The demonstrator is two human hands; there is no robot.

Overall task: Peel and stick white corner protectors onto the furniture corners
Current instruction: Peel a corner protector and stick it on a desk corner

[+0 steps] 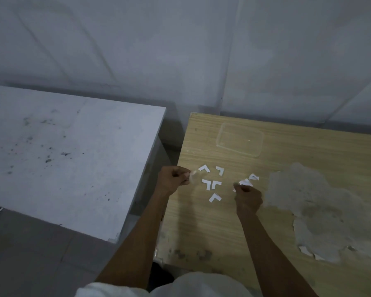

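Your left hand (173, 179) is pinching a small clear piece; your right hand (246, 195) is gripping white backing. The white corners (211, 183) are lying between them (left one nearer) on the wooden table (212, 228).

Surface (234, 221): right half of view, wall behind it.
Second surface (62, 157): at 9 o'clock of the first, a gap between them.
Lid (240, 139): on the first surface, toward its far edge.
Corner protectors (211, 183): loose cluster at 6 o'clock of the lid.
Left hand (173, 180): at 9 o'clock of the cluster.
Right hand (247, 197): at 3 o'clock.
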